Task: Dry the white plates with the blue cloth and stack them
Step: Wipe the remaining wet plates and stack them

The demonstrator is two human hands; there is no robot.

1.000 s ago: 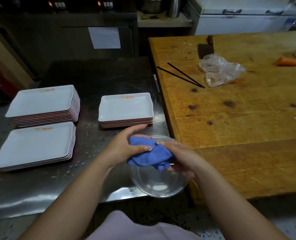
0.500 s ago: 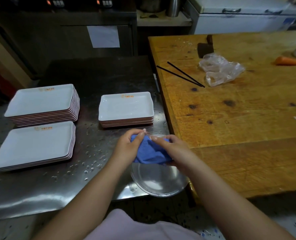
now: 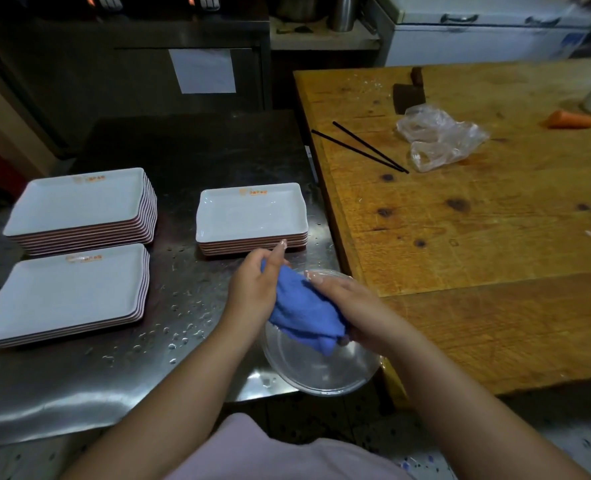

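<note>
Both hands (image 3: 353, 306) hold blue cloth (image 3: 304, 311) over glass dish (image 3: 321, 368)

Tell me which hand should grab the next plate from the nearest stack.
Left, probably. The left hand sits right below the nearest stack, a finger already pointing at it. The right hand holds the blue cloth.

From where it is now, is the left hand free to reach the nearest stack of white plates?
Probably yes for reach: the left hand sits just in front of the nearest stack of white plates, with nothing between. But it holds the blue cloth together with the right hand, so it is not free to grasp.
</note>
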